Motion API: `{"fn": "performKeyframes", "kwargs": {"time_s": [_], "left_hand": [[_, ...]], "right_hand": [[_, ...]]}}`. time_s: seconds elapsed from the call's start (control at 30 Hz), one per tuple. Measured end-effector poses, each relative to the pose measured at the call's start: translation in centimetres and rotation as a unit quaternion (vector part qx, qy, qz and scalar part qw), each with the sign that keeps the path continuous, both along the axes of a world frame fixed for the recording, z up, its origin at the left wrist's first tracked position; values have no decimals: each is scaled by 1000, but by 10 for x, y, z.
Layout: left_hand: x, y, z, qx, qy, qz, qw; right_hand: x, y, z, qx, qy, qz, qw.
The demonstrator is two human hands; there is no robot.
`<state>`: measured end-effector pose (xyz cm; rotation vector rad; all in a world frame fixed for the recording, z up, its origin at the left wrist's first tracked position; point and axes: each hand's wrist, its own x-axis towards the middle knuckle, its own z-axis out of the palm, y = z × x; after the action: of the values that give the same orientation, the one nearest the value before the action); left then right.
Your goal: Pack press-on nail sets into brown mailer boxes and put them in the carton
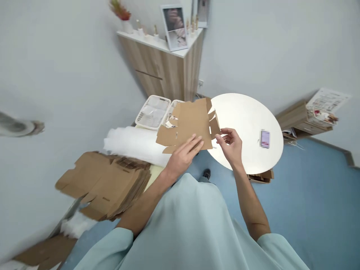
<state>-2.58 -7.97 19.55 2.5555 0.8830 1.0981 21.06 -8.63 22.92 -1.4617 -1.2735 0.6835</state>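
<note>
A brown die-cut cardboard box blank (192,120) is opened out in front of me, its right end overlapping the edge of a white round table (244,112). My left hand (184,152) holds it at the near edge, fingers laid across the top and the thumb hidden. At the right end, my right hand (231,144) has its thumb and curled fingers closed at a small side flap (215,125) that stands partly raised. Slots and tabs show along both ends of the blank.
To the left lie a stack of flat cardboard blanks (112,183) and a white wrap roll (129,140). Behind them are white baskets (153,111) and a corner cabinet (165,71). A small purple packet (264,138) lies on the table; a low shelf (303,120) stands right.
</note>
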Motion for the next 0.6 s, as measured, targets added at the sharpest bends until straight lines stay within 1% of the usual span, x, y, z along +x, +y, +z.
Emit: {"fn": "performKeyframes", "kwargs": {"time_s": [0.07, 0.13, 0.2, 0.27, 0.33, 0.4, 0.47, 0.6], "left_hand": [[52, 13, -17, 1, 14, -47, 999], [103, 24, -40, -6, 30, -87, 996], [151, 34, -67, -16, 50, -125, 991], [194, 41, -97, -42, 84, -163, 982], [232, 45, -127, -80, 123, -198, 969], [262, 47, -154, -120, 163, -223, 954], [285, 47, -176, -157, 194, -236, 939], [312, 47, -208, -217, 235, -246, 915]], "right_hand": [[48, -4, -12, -27, 1, -58, 998], [94, -9, -30, -67, 15, -104, 992], [138, -16, -53, -106, 34, -137, 984], [179, -24, -79, -141, 51, -154, 977], [214, -30, -107, -173, 70, -165, 968], [243, -36, -135, -205, 81, -170, 960], [264, -41, -161, -245, 83, -172, 950], [287, -46, -204, -299, 102, -182, 931]]}}
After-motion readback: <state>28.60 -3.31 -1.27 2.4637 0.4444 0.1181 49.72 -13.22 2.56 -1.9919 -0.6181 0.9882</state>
